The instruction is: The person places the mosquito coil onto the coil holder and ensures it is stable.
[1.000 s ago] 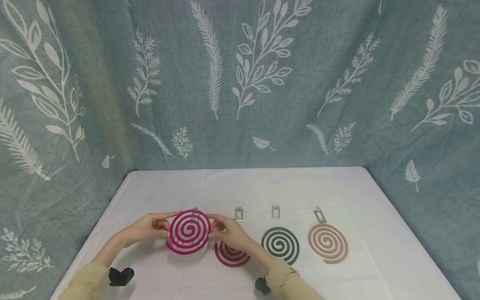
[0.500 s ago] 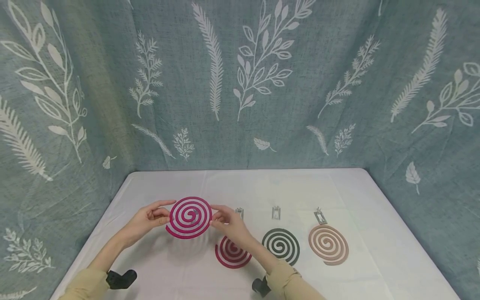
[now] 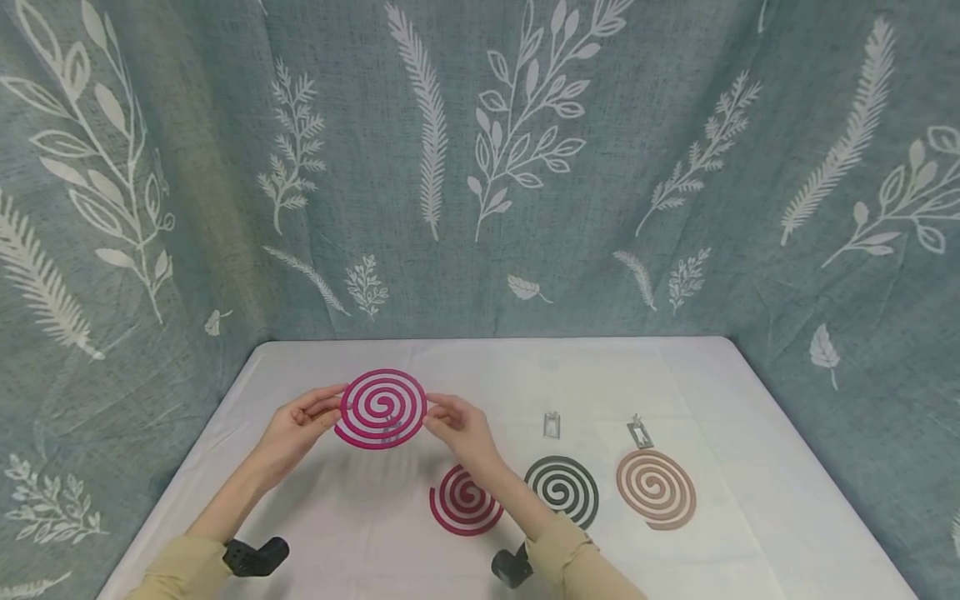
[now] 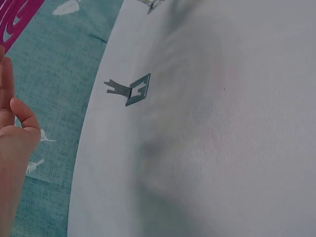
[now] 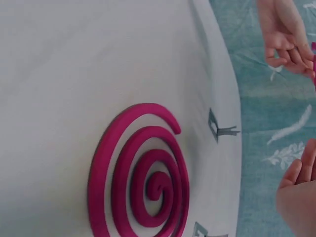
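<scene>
A magenta mosquito coil is held up above the white table, its flat face towards the head camera. My left hand pinches its left edge, and my right hand pinches the right edge. Through the coil's gaps a small metal coil stand shows on the table; the left wrist view has this stand with its prong raised. Below my right forearm lies a second, darker red coil, partly covered by the arm; the right wrist view shows this coil close up.
To the right a dark green coil and a brown coil lie flat on the white-covered table. Behind them stand two more metal stands, one upright and one turned askew. A leaf-patterned blue-green curtain surrounds the table.
Both hands have raised the magenta coil up and away from the body, still gripping its two edges. My right hand now hides the stand beside it. The things on the table stay put.
</scene>
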{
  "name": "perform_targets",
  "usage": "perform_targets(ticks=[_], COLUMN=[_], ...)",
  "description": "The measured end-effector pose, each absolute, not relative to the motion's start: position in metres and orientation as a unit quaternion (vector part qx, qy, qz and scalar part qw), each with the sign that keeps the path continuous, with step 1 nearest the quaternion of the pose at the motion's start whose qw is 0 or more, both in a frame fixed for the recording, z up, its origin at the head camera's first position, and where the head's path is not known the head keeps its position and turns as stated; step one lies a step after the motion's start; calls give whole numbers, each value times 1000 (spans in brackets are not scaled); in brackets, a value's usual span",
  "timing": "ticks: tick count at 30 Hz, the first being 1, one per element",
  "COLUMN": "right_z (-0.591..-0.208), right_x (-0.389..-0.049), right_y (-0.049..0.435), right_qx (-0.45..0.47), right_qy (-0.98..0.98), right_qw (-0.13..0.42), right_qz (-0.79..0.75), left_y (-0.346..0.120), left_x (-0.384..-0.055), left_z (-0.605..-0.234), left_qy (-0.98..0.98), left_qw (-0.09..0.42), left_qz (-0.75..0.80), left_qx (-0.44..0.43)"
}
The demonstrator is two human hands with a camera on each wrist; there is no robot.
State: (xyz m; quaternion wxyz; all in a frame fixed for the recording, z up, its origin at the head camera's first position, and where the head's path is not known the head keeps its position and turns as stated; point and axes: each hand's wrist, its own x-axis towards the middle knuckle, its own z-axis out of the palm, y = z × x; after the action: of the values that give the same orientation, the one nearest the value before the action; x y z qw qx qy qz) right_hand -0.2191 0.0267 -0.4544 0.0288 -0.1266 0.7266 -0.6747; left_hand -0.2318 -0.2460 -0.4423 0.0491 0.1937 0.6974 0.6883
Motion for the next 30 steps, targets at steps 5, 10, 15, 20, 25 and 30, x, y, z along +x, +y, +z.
perform_targets(ticks=[5, 10, 15, 20, 25, 30], right_z=[-460, -466, -470, -474, -477, -484], right_x=[-225, -229, -232, -235, -235, -236], right_y=[25, 21, 18, 15, 15, 14], right_qx=[-122, -115, -102, -93, -73, -51], right_qy=[709, 690, 686, 688, 703, 700], right_qw=[41, 49, 50, 43, 35, 46], right_qz=[-693, -713, -719, -718, -706, -711], left_y=[-242, -239, -238, -237, -231, -227], left_x=[-233, -235, -235, -237, -242, -246], left_z=[-446, -450, -456, -463, -471, -480], left_qy=[676, 705, 729, 728, 724, 728], left_qw=[43, 34, 29, 15, 4, 2], left_qz=[710, 686, 667, 669, 672, 669], left_qx=[192, 175, 152, 151, 156, 151])
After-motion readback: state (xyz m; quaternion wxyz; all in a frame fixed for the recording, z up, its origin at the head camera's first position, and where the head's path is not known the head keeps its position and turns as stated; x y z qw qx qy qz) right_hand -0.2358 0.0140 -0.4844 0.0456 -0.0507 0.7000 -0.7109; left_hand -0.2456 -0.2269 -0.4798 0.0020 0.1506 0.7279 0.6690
